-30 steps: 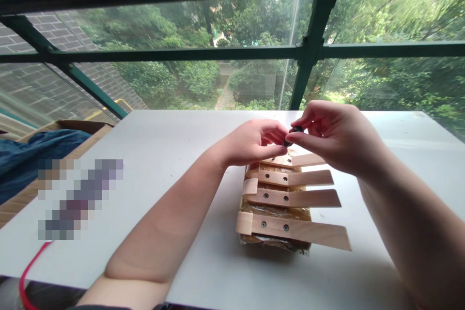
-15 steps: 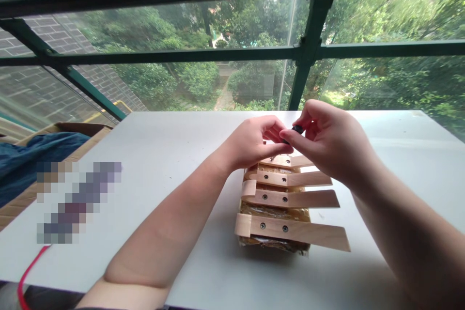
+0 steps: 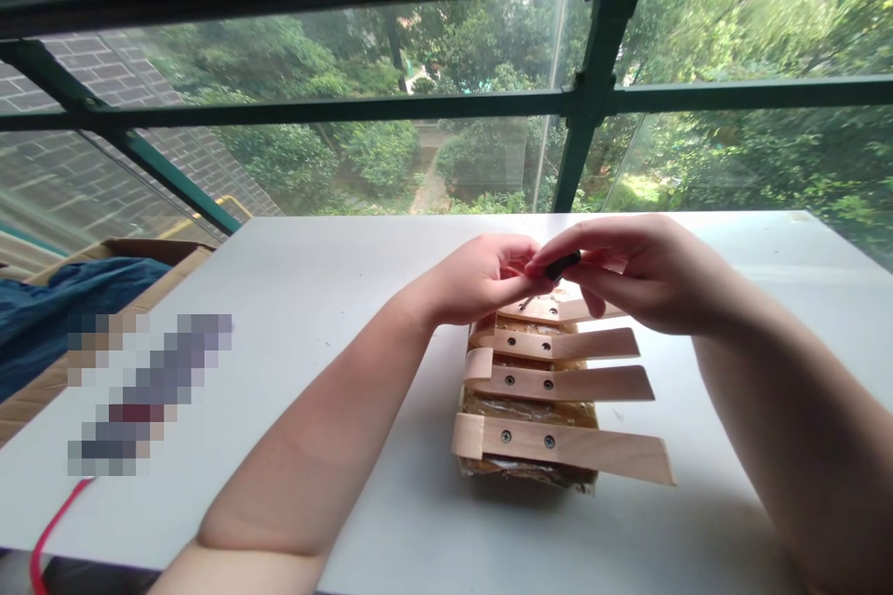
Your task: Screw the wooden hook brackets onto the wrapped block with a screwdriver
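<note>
A short screwdriver point(image 3: 564, 266) with a black handle slants over the far end of a tape-wrapped block point(image 3: 526, 408). My right hand point(image 3: 638, 271) pinches the handle between thumb and fingers. Closed around its lower end is my left hand point(image 3: 481, 277), whose fingers partly hide the tool. The thin shaft appears to reach a screw on the farthest wooden strip point(image 3: 540, 309); the exact contact is too small to tell. Several pale wooden strips lie across the block, each fixed with two dark cross-head screws. The nearest strip point(image 3: 593, 448) sticks out past the block's right side.
The block rests on a white table point(image 3: 377, 446). To the left lies a blurred-out long object point(image 3: 167, 381) with a red cord point(image 3: 52, 521). A cardboard box point(image 3: 139, 297) with blue cloth point(image 3: 76, 288) stands beside the table. Green-framed windows rise behind.
My right hand has rolled over and come lower, its fingers now stretching across the handle top. The screwdriver has turned and shifted slightly down. My left hand stays nearly in place.
</note>
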A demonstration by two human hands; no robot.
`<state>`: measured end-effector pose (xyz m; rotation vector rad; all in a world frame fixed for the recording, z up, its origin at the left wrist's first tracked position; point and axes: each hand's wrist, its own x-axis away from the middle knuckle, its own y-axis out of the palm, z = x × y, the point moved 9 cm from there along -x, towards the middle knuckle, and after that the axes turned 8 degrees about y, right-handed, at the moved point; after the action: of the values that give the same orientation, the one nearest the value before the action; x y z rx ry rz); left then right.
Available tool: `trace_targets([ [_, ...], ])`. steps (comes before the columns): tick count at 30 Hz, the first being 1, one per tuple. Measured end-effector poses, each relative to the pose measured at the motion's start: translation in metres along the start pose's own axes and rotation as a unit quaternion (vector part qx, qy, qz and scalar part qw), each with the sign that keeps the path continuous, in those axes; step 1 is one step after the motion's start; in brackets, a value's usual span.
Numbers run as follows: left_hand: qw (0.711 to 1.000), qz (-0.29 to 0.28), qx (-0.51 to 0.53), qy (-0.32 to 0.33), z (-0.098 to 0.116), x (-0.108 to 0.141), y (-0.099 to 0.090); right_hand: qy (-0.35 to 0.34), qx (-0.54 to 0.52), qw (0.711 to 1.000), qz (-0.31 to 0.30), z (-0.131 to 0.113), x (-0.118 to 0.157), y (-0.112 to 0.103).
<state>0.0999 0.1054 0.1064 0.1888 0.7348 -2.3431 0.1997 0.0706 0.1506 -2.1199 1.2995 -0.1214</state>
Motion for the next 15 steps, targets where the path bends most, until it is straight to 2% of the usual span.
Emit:
trace_targets([
  [9,0.999,0.004,0.034,-0.005,0.000,0.000,0.002,0.094,-0.006,0.992,0.090,0.015,-0.002,-0.007],
  [12,0.999,0.018,0.031,-0.014,-0.001,0.000,0.002,0.117,0.030,0.985,0.124,0.016,-0.001,-0.012],
  [15,0.998,0.044,0.029,-0.015,-0.001,0.000,-0.002,0.099,0.100,0.977,0.158,0.006,0.001,-0.014],
])
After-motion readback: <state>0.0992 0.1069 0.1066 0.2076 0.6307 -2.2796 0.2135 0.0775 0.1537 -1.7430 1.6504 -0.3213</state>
